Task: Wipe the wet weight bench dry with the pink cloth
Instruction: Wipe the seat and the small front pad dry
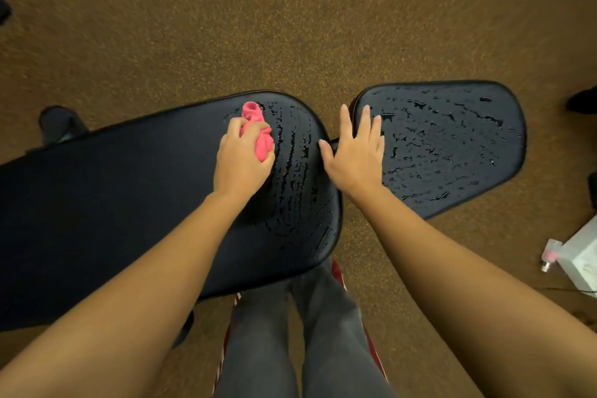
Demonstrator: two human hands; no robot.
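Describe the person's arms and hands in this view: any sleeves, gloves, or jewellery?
Two bare hands, no gloves. The left hand and right hand show no rings that I can make out. The left forearm and right forearm are uncovered to the frame edge: no sleeves, watch, or wristbands in view.

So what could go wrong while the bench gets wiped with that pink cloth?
1. The pink cloth is bunched small in the left hand, so each swipe covers a narrow strip and droplets on the long pad may be missed.
2. The right hand is spread at the edge of the seat pad, which is beaded with water; it could slip or smear.
3. Water pushed past the pad's edge may drip onto the carpet.
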